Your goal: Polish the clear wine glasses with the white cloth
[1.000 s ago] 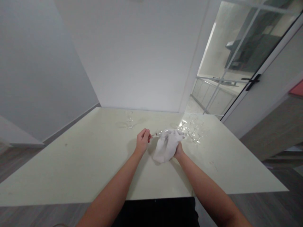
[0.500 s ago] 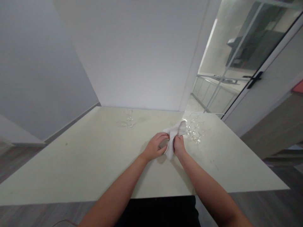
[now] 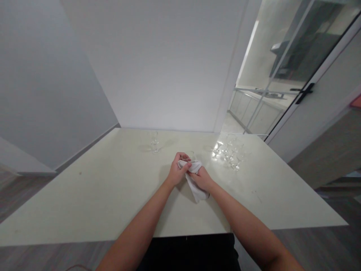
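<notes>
My left hand (image 3: 178,172) and my right hand (image 3: 200,177) meet above the middle of a pale table (image 3: 98,195). Between them is a small clear stemmed glass (image 3: 189,155), its rim showing just past my left fingers. My left hand is closed round the glass. My right hand is closed on a white cloth (image 3: 194,182), which wraps against the glass and hangs down toward me. Most of the glass is hidden by the fingers and the cloth.
One clear glass (image 3: 153,141) stands alone at the far middle of the table. A cluster of several small stemmed glasses (image 3: 229,152) stands at the far right. A white wall lies behind, and a glass door (image 3: 282,71) with a black handle is at right.
The glass went from lying sideways, held by its stem, to being gripped round its bowl. The cloth, raised half a second ago, now hangs below my hands, which have come closer together.
</notes>
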A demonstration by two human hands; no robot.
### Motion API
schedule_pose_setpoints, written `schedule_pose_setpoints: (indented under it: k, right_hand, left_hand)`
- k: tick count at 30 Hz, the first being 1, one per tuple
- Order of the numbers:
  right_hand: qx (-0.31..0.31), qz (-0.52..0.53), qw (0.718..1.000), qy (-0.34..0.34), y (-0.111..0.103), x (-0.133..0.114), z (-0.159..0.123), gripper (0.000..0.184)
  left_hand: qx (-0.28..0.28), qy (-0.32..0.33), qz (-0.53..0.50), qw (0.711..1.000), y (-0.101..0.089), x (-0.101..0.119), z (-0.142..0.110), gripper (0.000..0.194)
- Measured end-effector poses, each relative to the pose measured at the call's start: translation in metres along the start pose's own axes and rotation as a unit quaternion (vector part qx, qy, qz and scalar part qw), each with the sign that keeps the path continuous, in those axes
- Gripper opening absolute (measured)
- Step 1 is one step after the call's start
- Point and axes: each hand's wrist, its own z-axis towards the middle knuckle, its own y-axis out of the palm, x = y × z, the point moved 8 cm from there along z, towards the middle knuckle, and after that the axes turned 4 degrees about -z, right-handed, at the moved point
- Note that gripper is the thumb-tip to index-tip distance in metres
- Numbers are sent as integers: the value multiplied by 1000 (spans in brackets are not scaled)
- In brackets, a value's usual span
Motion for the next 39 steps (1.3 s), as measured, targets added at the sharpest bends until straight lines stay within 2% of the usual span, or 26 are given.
schedule_pose_setpoints:
  k: [2, 4, 6, 8, 12, 14, 18, 19, 22, 24, 26, 28, 29, 32, 35, 37, 39]
  right_hand:
    - [-8, 51, 998, 20, 2, 1, -1, 31]
    - [-6, 128, 989, 73, 5, 6, -3, 40]
    - [-4, 197, 971, 139, 10, 13, -5, 47]
    - [-10, 229, 957, 180, 14, 16, -7, 48]
    - [-20, 202, 964, 173, 11, 17, -9, 45]
    - [-29, 205, 963, 174, 10, 20, -12, 44]
    - [-71, 308, 914, 254, 21, 28, -22, 38]
    - [-64, 310, 912, 261, 22, 28, -21, 39]
    - [3, 231, 950, 211, 10, 23, -13, 37]
    - [26, 211, 959, 190, 7, 21, -11, 38]
    - [2, 266, 938, 224, 15, 26, -16, 40]
    - [-20, 321, 910, 260, 23, 30, -22, 44]
    - [-21, 327, 907, 264, 25, 30, -23, 45]
    - [15, 258, 941, 218, 18, 27, -17, 38]
    - [2, 167, 973, 156, 15, 21, -8, 29]
    - [-25, 166, 973, 159, 16, 23, -9, 29]
    - [-53, 196, 957, 208, 18, 29, -17, 33]
  left_hand:
    - [6, -30, -64, 997, -1, -8, 3, 54]
    - [25, -62, -102, 993, -4, -16, 6, 57]
    - [30, -78, -100, 992, -6, -19, 8, 56]
    - [7, -65, -66, 996, -2, -15, 8, 51]
    - [-13, -61, -16, 998, 4, -6, 2, 53]
    - [-20, -97, -58, 993, 8, -8, -3, 54]
    - [-84, -163, -205, 961, 22, -12, -9, 66]
    - [-87, -164, -217, 958, 23, -12, -8, 69]
    - [-36, -132, -161, 977, 14, -14, -2, 65]
    - [8, -121, -118, 986, 6, -15, 1, 58]
    - [2, -139, -139, 981, 7, -17, 0, 60]
    - [-45, -171, -196, 964, 15, -17, -3, 68]
    - [-59, -181, -218, 957, 17, -17, -4, 69]
    - [-28, -177, -210, 961, 10, -18, -2, 61]
    - [19, -170, -159, 972, 1, -23, 1, 54]
    - [16, -183, -169, 968, 2, -26, 0, 51]
    - [-16, -194, -215, 957, 8, -23, -2, 51]
